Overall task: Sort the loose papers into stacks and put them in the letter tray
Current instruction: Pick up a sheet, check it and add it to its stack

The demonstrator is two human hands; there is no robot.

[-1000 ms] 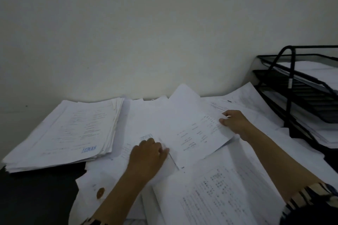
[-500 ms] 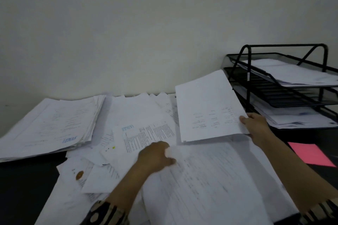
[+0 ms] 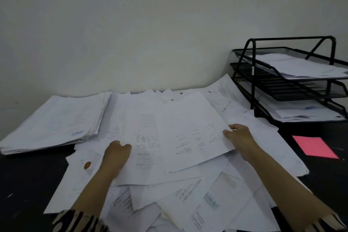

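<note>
We see two hands over one dark desk [image 3: 28,184]. The right hand [image 3: 243,137], right of centre in the frame, pinches the right edge of one printed sheet [image 3: 192,133], thumb on top, the sheet tilted and lifted above the heap. The left hand [image 3: 116,153], left of centre, has its fingers curled at the left edge of a second printed sheet [image 3: 145,137]; we take it to be gripping that edge, though the fingertips are hidden. Both sheets lie over one wide heap of loose papers [image 3: 188,199] that fills the lower middle of the frame; we cannot count its sheets. One squared stack of papers [image 3: 56,122] sits at the left, apart from the heap's centre. One black wire letter tray [image 3: 290,81] with three tiers stands at the right edge: the top tier holds papers, the middle one shows bare mesh, the bottom one holds papers. One pink note [image 3: 314,147] lies flat on the desk below the tray. One sheet at lower left bears an orange spot [image 3: 87,165].
</note>
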